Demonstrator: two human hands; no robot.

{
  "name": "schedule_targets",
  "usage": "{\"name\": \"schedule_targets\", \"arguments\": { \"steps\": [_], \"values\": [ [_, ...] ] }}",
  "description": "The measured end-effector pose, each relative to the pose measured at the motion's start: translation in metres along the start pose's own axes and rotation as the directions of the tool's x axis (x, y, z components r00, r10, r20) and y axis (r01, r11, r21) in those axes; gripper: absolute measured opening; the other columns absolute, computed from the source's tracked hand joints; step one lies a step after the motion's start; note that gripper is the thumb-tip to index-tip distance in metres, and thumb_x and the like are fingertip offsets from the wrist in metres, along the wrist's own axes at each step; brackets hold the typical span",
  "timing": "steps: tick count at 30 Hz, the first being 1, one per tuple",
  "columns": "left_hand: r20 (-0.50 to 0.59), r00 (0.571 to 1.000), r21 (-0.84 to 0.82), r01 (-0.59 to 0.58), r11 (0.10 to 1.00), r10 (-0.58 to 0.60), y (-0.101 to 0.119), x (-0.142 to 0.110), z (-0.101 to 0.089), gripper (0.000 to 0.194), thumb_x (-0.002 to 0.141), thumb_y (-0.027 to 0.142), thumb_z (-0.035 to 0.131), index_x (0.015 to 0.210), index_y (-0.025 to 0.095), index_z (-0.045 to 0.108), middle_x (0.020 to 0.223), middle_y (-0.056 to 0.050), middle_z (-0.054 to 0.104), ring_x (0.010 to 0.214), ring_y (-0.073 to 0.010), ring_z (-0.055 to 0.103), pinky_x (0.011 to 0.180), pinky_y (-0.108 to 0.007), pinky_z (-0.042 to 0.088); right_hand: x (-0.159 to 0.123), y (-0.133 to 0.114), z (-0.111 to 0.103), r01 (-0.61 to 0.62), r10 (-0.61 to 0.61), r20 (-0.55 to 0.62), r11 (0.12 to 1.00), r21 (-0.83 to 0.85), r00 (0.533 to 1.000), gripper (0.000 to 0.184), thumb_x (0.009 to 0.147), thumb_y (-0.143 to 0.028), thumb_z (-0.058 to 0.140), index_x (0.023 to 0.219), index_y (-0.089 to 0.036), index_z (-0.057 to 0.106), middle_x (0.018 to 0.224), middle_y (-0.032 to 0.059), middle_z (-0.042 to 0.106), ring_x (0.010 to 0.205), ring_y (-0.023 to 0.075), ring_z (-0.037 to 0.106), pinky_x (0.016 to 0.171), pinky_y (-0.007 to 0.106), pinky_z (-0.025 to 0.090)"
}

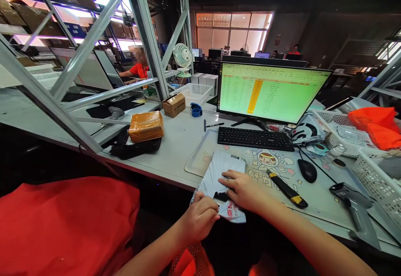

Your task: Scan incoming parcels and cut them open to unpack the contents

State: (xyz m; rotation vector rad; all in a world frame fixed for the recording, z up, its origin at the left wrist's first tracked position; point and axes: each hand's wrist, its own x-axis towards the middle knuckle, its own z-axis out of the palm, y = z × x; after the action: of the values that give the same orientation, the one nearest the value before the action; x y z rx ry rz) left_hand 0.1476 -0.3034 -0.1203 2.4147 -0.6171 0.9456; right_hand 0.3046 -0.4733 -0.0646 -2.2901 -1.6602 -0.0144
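Observation:
A grey plastic mailer bag (pixel 221 171) lies at the desk's front edge, partly on a cartoon desk mat (pixel 272 163). My left hand (pixel 199 217) is closed on the bag's near edge, which hangs over the desk. My right hand (pixel 242 188) rests on the bag's lower right part, its fingers curled and pressing it down. A black and yellow utility knife (pixel 286 188) lies just right of my right hand.
A keyboard (pixel 255 138), monitor (pixel 269 92) and mouse (pixel 307 170) stand behind the mat. A barcode scanner (pixel 355 209) and white baskets (pixel 379 180) are at right. A taped parcel (pixel 146 126), small carton (pixel 173 105) and pen (pixel 214 124) are at left. A person in red (pixel 138 69) sits behind the shelving frame.

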Motion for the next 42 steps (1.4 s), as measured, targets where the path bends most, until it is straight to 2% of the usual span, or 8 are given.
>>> {"name": "schedule_targets", "arguments": {
  "steps": [7,12,16,21,27,30,34,42],
  "values": [
    [0.203,0.979,0.168,-0.011,0.986,-0.024,0.004,-0.017,-0.037,0.021,0.096,0.010,0.047,0.079,0.020,0.052,0.080,0.001,0.065,0.069,-0.0144,0.056,0.074,-0.032,0.038,-0.003,-0.002,-0.007,0.078,-0.077,0.026,0.994,-0.070,0.997,0.041,0.090,-0.014,0.054,0.130,-0.017,0.066,0.133,0.0087,0.066,0.123,0.0258,0.062,0.107,0.041,0.051],
    [0.196,0.964,0.289,0.118,0.950,-0.179,-0.004,-0.019,-0.054,0.022,0.099,0.019,0.045,0.079,0.021,0.054,0.076,-0.001,0.063,0.068,-0.0167,0.055,0.067,-0.032,0.038,-0.011,-0.005,0.011,0.180,-0.193,-0.070,0.969,-0.167,0.979,0.038,0.091,-0.013,0.054,0.126,-0.011,0.067,0.127,0.0132,0.069,0.115,0.0252,0.068,0.102,0.037,0.055],
    [0.164,0.931,0.278,0.273,0.921,-0.326,-0.016,-0.021,-0.046,0.028,0.100,0.029,0.049,0.073,0.022,0.052,0.072,-0.001,0.062,0.066,-0.0176,0.056,0.064,-0.033,0.039,-0.002,-0.014,0.022,0.108,-0.113,-0.008,0.966,-0.235,0.994,0.037,0.091,-0.013,0.053,0.126,-0.012,0.066,0.129,0.0125,0.068,0.116,0.0273,0.066,0.100,0.039,0.055],
    [-0.065,0.768,0.132,0.639,0.758,-0.637,-0.022,-0.022,-0.016,0.010,0.090,0.025,0.061,0.098,0.022,0.057,0.089,-0.003,0.065,0.080,-0.0195,0.064,0.070,-0.030,0.049,0.032,-0.050,0.033,-0.080,0.124,0.112,0.938,-0.338,0.986,0.019,0.090,-0.015,0.055,0.102,-0.012,0.069,0.103,0.0181,0.071,0.094,0.0309,0.068,0.083,0.043,0.055],
    [-0.069,0.622,0.437,0.721,0.537,-0.780,-0.043,-0.010,-0.022,0.012,0.089,0.021,0.056,0.101,0.020,0.056,0.101,-0.009,0.065,0.098,-0.0266,0.065,0.083,-0.037,0.051,0.081,-0.070,0.046,0.159,-0.136,0.104,0.950,-0.270,0.985,0.020,0.093,-0.014,0.050,0.105,-0.016,0.066,0.108,0.0140,0.064,0.104,0.0304,0.058,0.096,0.048,0.045],
    [-0.077,0.580,0.477,0.735,0.481,-0.811,-0.065,-0.005,-0.034,0.013,0.088,0.017,0.054,0.100,0.019,0.059,0.100,-0.011,0.066,0.091,-0.0260,0.068,0.076,-0.035,0.051,0.103,-0.069,0.054,0.137,-0.119,0.085,0.958,-0.253,0.989,0.026,0.094,-0.010,0.044,0.109,-0.014,0.065,0.106,0.0154,0.062,0.098,0.0288,0.057,0.090,0.044,0.045],
    [-0.077,0.607,0.489,0.714,0.500,-0.791,-0.088,-0.005,-0.047,0.018,0.090,0.013,0.046,0.084,0.017,0.062,0.087,-0.012,0.067,0.079,-0.0267,0.067,0.068,-0.036,0.048,0.129,-0.064,0.065,0.101,-0.097,0.029,0.980,-0.173,0.995,0.025,0.093,-0.008,0.043,0.098,-0.013,0.067,0.108,0.0169,0.060,0.101,0.0288,0.055,0.088,0.042,0.044],
    [-0.051,0.828,0.386,0.532,0.754,-0.558,-0.079,-0.026,-0.047,0.020,0.094,0.020,0.047,0.080,0.020,0.061,0.082,-0.005,0.064,0.076,-0.0191,0.061,0.070,-0.031,0.046,0.130,-0.053,0.077,0.242,-0.230,-0.078,0.950,0.197,0.970,0.020,0.084,-0.007,0.047,0.077,-0.019,0.062,0.109,0.0068,0.062,0.106,0.0205,0.054,0.101,0.040,0.038]
  ]
}}
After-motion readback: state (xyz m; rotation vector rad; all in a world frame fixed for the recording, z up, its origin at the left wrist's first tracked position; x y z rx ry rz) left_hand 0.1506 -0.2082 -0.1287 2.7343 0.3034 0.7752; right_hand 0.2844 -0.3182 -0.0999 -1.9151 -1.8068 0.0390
